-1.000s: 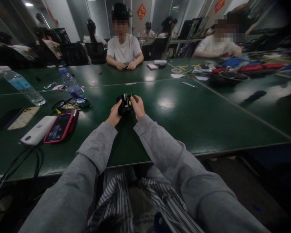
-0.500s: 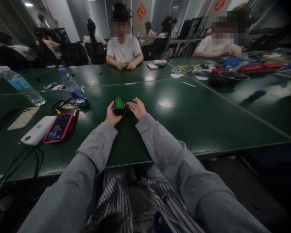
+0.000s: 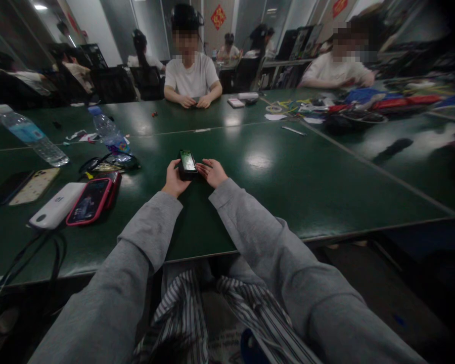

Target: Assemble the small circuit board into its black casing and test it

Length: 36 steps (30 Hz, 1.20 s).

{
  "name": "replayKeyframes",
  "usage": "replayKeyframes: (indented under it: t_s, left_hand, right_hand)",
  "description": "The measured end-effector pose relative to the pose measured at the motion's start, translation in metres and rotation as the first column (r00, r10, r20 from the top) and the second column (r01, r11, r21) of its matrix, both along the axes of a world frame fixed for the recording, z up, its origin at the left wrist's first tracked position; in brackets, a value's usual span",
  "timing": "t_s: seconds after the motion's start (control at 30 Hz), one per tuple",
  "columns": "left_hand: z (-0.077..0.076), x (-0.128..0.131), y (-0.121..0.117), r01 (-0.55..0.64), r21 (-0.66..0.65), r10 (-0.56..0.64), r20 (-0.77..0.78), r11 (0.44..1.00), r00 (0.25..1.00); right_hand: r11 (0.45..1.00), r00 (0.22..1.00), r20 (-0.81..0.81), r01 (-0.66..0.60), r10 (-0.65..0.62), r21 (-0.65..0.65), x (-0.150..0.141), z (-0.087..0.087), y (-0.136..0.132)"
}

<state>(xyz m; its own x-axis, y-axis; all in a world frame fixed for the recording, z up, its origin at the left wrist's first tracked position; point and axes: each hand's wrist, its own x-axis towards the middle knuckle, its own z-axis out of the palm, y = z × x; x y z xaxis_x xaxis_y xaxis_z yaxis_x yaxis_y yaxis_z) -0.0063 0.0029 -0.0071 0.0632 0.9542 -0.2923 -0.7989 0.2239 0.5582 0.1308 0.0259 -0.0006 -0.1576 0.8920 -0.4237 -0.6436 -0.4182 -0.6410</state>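
Note:
My left hand (image 3: 175,181) is wrapped round a small black box with a green circuit board (image 3: 187,163) showing on its upper face. Light glares off the board, so its details are hard to make out. The box is tilted above the table, with its top turned towards me. Just to its right is my right hand (image 3: 214,173), palm up and fingers spread, holding nothing. Its fingertips are close to the box's right edge; whether they touch it I cannot tell.
On the green table (image 3: 288,192) at left lie a pink-cased phone (image 3: 90,201), a white power bank (image 3: 56,206), other phones, cables and two water bottles. A pen (image 3: 293,131) lies at back right, before a heap of wires (image 3: 349,108). A person (image 3: 192,76) sits opposite.
The circuit board box has tilted a little and now reflects light in my left hand. My open right hand has come slightly closer to it. The whole view has shifted slightly.

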Motion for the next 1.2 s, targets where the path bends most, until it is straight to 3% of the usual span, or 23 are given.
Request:
replayKeyframes:
  t_s: [0.7, 0.9, 1.07, 1.2]
  left_hand:
    - [0.007, 0.008, 0.000, 0.005, -0.013, -0.007, -0.176, 1.000, 0.984]
    - [-0.002, 0.014, 0.008, -0.079, 0.033, 0.085, -0.275, 0.996, 0.958]
    - [-0.011, 0.016, 0.009, -0.099, 0.198, 0.189, -0.517, 0.975, 0.835]
    - [-0.009, 0.016, 0.003, 0.015, 0.321, 0.258, -0.787, 0.947, 0.560]
  right_hand:
    - [0.999, 0.997, 0.083, 0.002, -0.005, 0.040, -0.005, -0.006, 0.005]
    - [0.998, 0.993, 0.116, -0.021, 0.014, 0.059, -0.006, -0.006, 0.004]
    - [0.998, 0.992, 0.125, -0.027, 0.019, 0.058, -0.007, -0.007, 0.004]
    - [0.998, 0.993, 0.118, -0.025, 0.017, 0.063, -0.008, -0.011, 0.008]
